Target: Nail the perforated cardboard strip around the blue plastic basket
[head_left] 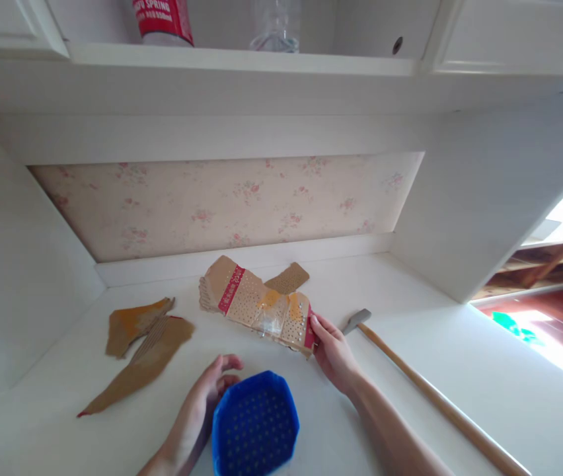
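Observation:
My right hand (332,350) grips the near end of a long torn strip of perforated brown cardboard (256,304) with red bands and clear tape, which lies across the white desk top (410,344). My left hand (202,403) curls around the left side of a blue perforated plastic basket (255,426), held just above the desk near me. The basket's inside shows rows of small holes.
Torn brown cardboard pieces (137,347) lie at the left, and a smaller one (289,277) sits behind the strip. A hammer with a long wooden handle (430,390) lies to the right. Above, a shelf holds a red-labelled bottle (162,20) and a clear bottle (274,26).

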A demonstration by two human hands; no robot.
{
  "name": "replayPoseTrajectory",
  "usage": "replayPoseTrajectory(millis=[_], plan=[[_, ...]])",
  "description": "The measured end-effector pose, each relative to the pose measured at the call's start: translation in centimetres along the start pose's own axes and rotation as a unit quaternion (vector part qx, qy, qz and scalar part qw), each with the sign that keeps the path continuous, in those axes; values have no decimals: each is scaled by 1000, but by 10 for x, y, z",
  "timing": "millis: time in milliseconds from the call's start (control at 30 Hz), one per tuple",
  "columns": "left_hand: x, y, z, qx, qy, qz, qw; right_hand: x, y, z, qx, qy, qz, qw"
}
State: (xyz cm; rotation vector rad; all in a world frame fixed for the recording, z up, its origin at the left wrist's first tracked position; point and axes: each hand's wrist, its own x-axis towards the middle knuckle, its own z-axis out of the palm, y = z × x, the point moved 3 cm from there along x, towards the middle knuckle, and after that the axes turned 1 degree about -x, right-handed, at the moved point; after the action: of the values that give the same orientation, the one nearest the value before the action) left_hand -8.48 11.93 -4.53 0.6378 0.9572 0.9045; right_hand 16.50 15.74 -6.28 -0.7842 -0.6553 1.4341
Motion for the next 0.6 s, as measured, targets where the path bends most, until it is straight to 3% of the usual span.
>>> replayPoseTrajectory(millis=[133, 267, 367, 467, 600], plan=[[44, 15, 5, 2, -29, 65, 997, 1, 4, 6, -9, -3, 2, 1000], [77, 11, 40, 97, -139, 94, 981, 2, 4, 12, -28, -5, -11, 1000], [87, 3, 64, 59, -183, 85, 978, 4, 2, 14, -43, 1, -28, 999], [94, -2, 70, -6, -180, 67, 981, 6, 2, 13, -55, 6, -36, 998], [102, -7, 61, -35, -162, 55, 985, 7, 4, 12, -70, 0, -34, 997]])
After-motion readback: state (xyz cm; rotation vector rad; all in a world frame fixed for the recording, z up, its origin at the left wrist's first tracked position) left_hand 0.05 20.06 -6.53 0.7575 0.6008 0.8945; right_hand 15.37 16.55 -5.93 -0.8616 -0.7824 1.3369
